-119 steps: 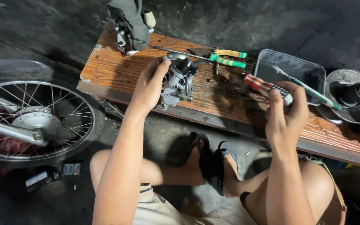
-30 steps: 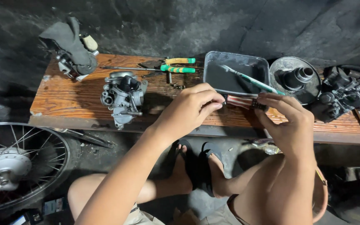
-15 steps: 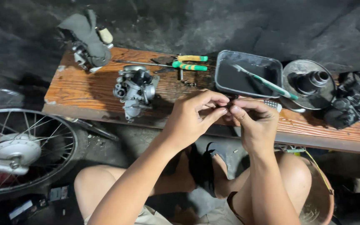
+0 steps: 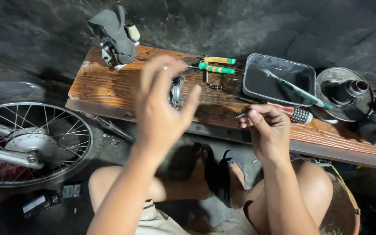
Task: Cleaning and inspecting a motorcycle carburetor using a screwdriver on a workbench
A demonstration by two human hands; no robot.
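My left hand hovers open above the wooden bench, fingers spread, covering most of a grey metal carburettor that lies on the planks. My right hand is closed around a small threaded screw, pinched between thumb and fingers over the bench's front edge. Just behind that hand lies a screwdriver with a red and black handle.
A dark rectangular tray holds a green-handled brush. Green and yellow handled tools lie mid-bench. An engine part under a rag sits far left, a round clutch part far right. A spoked wheel stands at my left knee.
My hands have come apart. The left hand left the right and swung left over the carburettor, opening up. The right hand stays near the bench edge with the small screw.
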